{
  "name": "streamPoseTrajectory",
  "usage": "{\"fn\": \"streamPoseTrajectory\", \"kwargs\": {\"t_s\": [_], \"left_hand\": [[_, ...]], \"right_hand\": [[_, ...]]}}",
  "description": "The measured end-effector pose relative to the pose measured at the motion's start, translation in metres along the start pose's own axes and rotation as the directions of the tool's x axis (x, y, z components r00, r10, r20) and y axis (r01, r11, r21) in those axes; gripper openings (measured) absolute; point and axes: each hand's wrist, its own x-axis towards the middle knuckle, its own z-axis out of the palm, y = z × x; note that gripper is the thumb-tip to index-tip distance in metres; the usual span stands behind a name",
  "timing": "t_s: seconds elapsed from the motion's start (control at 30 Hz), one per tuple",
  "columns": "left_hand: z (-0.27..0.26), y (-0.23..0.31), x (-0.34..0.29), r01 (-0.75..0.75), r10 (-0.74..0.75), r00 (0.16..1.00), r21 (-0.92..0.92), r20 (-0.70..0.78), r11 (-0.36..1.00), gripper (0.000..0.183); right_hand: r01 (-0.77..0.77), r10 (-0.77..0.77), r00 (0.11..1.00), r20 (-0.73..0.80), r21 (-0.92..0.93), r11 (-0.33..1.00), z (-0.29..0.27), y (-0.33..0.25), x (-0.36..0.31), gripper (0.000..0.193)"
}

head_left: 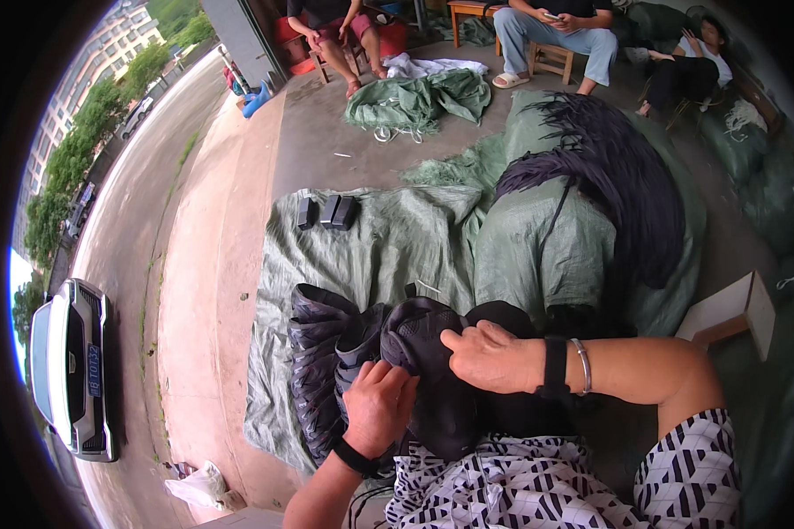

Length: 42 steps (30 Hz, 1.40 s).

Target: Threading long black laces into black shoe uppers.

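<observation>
In my lap lies a dark shoe upper (441, 410) of black fabric, between my two hands. My left hand (379, 406) has its fingers curled at the upper's left side; the fingertips are partly hidden, and it seems to grip the edge. Above the upper's right side, my right hand (492, 357) is closed in a pinch; whatever is between thumb and finger is too small to make out. Beside my left hand stands a nested stack of dark shoe uppers (313, 353), leaning on the green sheet. A thick bundle of black shoelaces (622, 167) drapes over a stuffed green sack (547, 238) ahead to the right.
Small black blocks (337, 212) lie on the green woven sheet (397, 238). A pale box (730, 313) stands at right. Seated people are at the back near a crumpled green sack (415, 99). Left are a white plastic bag (203, 485) and a parked white car (71, 370).
</observation>
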Motion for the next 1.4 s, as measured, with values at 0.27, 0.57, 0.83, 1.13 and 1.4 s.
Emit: {"fn": "streamPoseTrajectory", "kwargs": {"t_s": [0.27, 0.57, 0.83, 1.13, 1.4], "left_hand": [[-0.026, -0.014, 0.026, -0.335, 0.33, 0.94, 0.056, 0.081, 0.94, 0.046], [-0.039, -0.018, 0.055, -0.477, 0.427, 0.832, 0.064, 0.355, 0.877, 0.018], [-0.024, 0.004, 0.052, -0.155, 0.109, 0.908, 0.083, 0.404, 0.985, 0.011], [-0.022, 0.005, 0.04, -0.162, 0.136, 0.956, 0.084, 0.26, 0.983, 0.008], [-0.011, -0.002, 0.033, 0.061, -0.036, 0.976, -0.113, 0.213, 0.992, 0.012]], "right_hand": [[-0.065, 0.039, 0.993, 0.115, 0.23, 0.971, 0.004, 0.013, 0.01, 0.013], [-0.119, 0.088, 0.979, 0.183, 0.165, 0.979, -0.019, 0.005, 0.013, 0.015], [-0.111, 0.093, 0.989, 0.117, 0.16, 0.981, -0.006, 0.009, 0.007, 0.012], [-0.189, 0.191, 0.982, 0.013, 0.235, 0.954, -0.001, 0.004, -0.006, 0.012], [-0.265, 0.21, 0.955, 0.21, 0.281, 0.922, 0.005, 0.014, 0.009, 0.019]]}}
